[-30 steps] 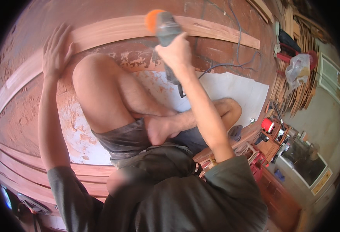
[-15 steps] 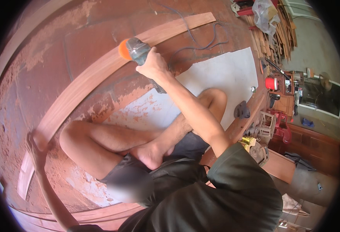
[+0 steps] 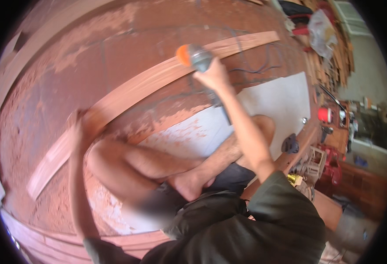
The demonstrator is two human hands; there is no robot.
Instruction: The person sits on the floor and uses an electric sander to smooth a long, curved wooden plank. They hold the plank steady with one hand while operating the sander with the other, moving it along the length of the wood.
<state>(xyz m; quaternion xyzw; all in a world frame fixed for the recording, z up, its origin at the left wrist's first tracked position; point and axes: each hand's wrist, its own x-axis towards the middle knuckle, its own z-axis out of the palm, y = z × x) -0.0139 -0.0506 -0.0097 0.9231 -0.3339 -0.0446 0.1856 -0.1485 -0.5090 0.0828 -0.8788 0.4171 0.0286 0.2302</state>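
A long curved wooden strip [image 3: 145, 86] lies across the tiled floor in front of my crossed legs. My left hand [image 3: 85, 125], blurred by motion, grips the strip toward its left end with the fingers over its far edge. An angle grinder [image 3: 200, 57] with an orange disc [image 3: 184, 55] is in my right hand [image 3: 215, 75], which is closed around its body. The disc is over the strip's right half; whether it touches the wood I cannot tell. Behind the hand, the grinder's dark rear end [image 3: 220, 105] shows beside my forearm.
A white sheet [image 3: 272, 94] dusted with sawdust lies under my legs. A dark cord [image 3: 259, 68] trails past the strip's right end. Another long board [image 3: 48, 39] stretches along the far left. At the right are stacked wood offcuts [image 3: 341, 66], a red container [image 3: 324, 115] and low stools [image 3: 316, 158].
The curved strip has shifted away and to the right. My left hand has gone farther up along it, and my right hand has carried the grinder rightward. The view has also shifted.
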